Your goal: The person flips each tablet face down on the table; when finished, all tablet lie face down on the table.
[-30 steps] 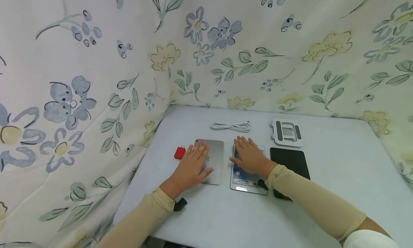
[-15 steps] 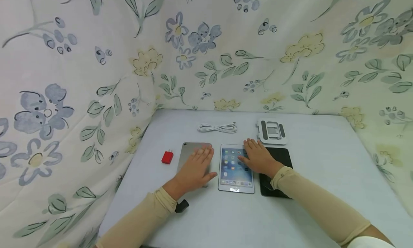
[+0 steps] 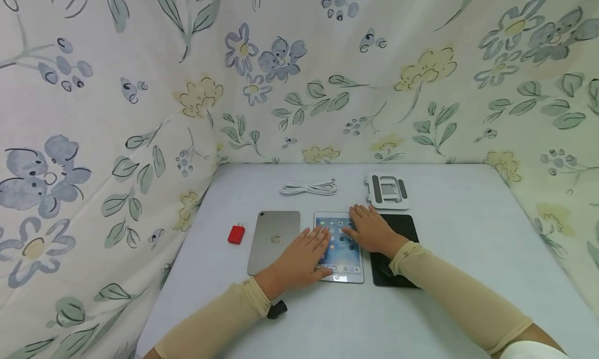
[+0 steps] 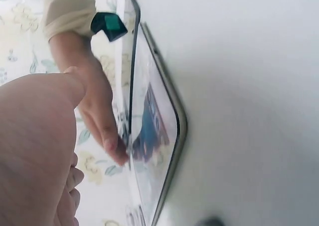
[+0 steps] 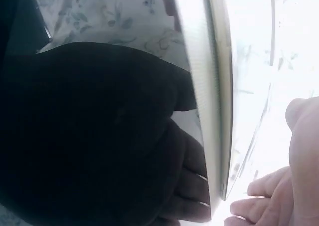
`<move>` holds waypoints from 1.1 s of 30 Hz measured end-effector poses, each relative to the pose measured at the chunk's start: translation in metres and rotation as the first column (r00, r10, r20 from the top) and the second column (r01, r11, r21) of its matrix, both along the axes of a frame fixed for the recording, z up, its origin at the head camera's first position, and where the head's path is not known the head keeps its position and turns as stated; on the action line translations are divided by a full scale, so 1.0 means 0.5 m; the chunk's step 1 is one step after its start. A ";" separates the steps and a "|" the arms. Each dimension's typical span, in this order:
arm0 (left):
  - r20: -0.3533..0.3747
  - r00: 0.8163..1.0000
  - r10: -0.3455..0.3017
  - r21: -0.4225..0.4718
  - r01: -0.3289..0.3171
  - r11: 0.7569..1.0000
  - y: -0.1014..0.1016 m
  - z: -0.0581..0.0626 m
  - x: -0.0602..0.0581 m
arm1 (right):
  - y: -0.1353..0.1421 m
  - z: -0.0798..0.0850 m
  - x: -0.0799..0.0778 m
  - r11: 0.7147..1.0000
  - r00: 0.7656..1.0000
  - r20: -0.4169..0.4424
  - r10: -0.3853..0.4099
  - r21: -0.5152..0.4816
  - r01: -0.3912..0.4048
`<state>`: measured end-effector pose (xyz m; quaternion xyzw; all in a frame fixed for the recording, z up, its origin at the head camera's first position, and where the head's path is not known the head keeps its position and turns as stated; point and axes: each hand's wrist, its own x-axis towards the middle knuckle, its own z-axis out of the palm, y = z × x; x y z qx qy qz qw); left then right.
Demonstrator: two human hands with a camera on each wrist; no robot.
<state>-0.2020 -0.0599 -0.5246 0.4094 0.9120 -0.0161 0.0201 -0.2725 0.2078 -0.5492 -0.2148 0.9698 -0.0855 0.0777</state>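
In the head view a white-framed tablet (image 3: 343,263) lies face up with its screen lit, in the middle of a row of three. My left hand (image 3: 299,257) is over its left edge, fingers extended across the screen. Between this tablet and a black one (image 3: 403,225) on the right is my right hand (image 3: 374,233), its thumb reaching over the lit screen. A silver tablet (image 3: 273,237) lies back up on the left. The left wrist view shows my left hand (image 4: 35,146) with straight fingers beside the lit tablet (image 4: 162,111). Dark glass in the right wrist view mirrors my right hand (image 5: 279,186).
A red charger plug (image 3: 236,234) sits left of the silver tablet. Behind the row lie a coiled white cable (image 3: 309,188) and a white folding stand (image 3: 387,191). Flowered cloth (image 3: 290,89) hangs at the back and left of the white table (image 3: 468,234).
My left hand has moved right from the silver tablet to the lit tablet. My right hand has shifted from the lit screen toward its right edge. The head view has swung right.
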 end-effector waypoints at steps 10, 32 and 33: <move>-0.059 0.991 -0.116 -0.060 0.113 0.992 0.074 -0.024 0.007 | 0.001 -0.008 -0.008 0.999 0.999 0.014 0.032 -0.018 -0.032; -0.111 0.990 -0.092 -0.092 0.082 0.992 0.106 -0.054 0.005 | -0.003 -0.002 -0.015 0.996 0.998 0.031 0.060 -0.064 -0.058; -0.114 0.989 -0.092 -0.090 0.082 0.993 0.107 -0.054 0.005 | -0.003 -0.003 -0.016 0.996 0.998 0.026 0.063 -0.060 -0.062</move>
